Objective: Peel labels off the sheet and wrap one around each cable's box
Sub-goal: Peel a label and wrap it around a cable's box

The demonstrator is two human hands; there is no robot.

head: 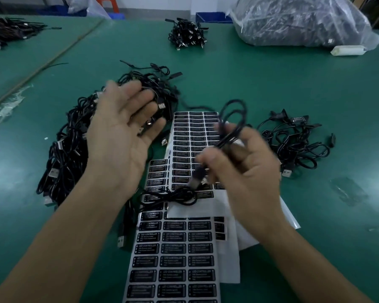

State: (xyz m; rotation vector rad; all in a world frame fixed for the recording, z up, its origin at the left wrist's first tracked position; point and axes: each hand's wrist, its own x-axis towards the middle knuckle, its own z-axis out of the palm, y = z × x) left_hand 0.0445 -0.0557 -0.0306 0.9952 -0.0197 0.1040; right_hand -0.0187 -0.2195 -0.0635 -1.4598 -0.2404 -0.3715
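Left grip [120,132], centre left of frame: fingers spread, holding nothing, over the big cable pile [68,145]. Right grip [247,162], centre right: fingers pinching a looped black cable [234,114] above the label sheets [175,259], motion-blurred, so its box can't be made out. Sheets lie overlapped on the green surface [271,79] from centre to bottom edge. A loose cable [175,196] lies across them. Smaller cable pile [293,145] sits right of the sheets. Plastic bag [298,20] is at upper right.
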